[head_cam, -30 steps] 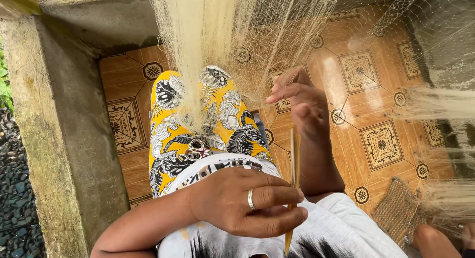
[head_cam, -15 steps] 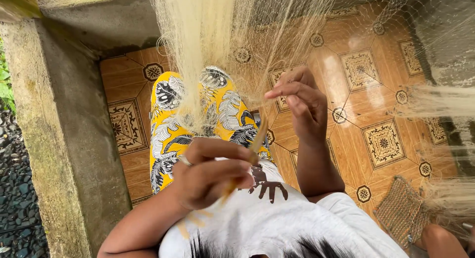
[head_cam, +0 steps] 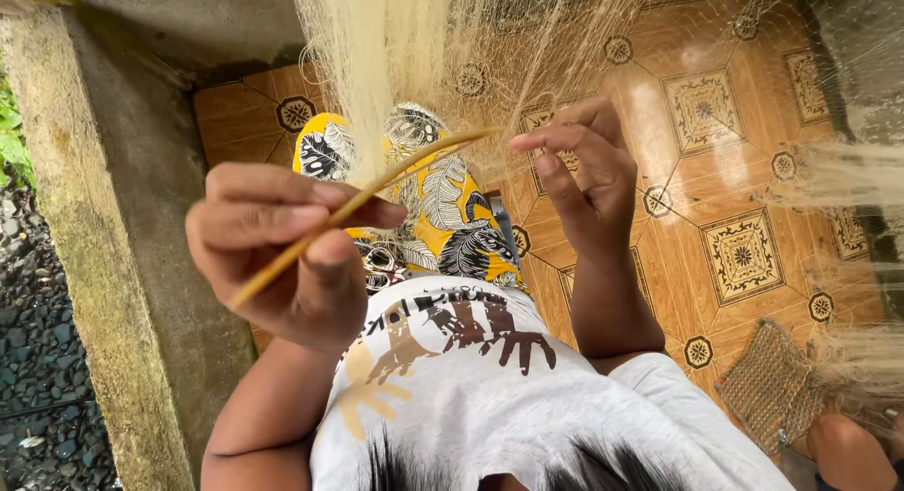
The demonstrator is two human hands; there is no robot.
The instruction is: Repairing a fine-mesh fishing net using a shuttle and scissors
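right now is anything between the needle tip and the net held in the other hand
Nothing visible. The needle, pinched in the left hand, points its tip toward the right hand, whose fingers pinch the net. Only a small open gap and loose net strands lie between tip and fingers.

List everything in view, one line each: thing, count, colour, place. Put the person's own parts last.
Fishing net: one, pale cream, hanging from the top middle and spreading right.
Netting needle: one, tan, thin, slanting from lower left up toward the net.
Tiled floor: brown with dark patterned squares, right half.
Concrete wall: one, grey with moss, left.
Gravel: dark, far left.
Woven mat: one, brown, lower right.
Patterned trousers: yellow, black and white, centre.
Shirt: white, dark print, bottom.
Left hand: gripping the needle.
Right hand: pinching the net strands.
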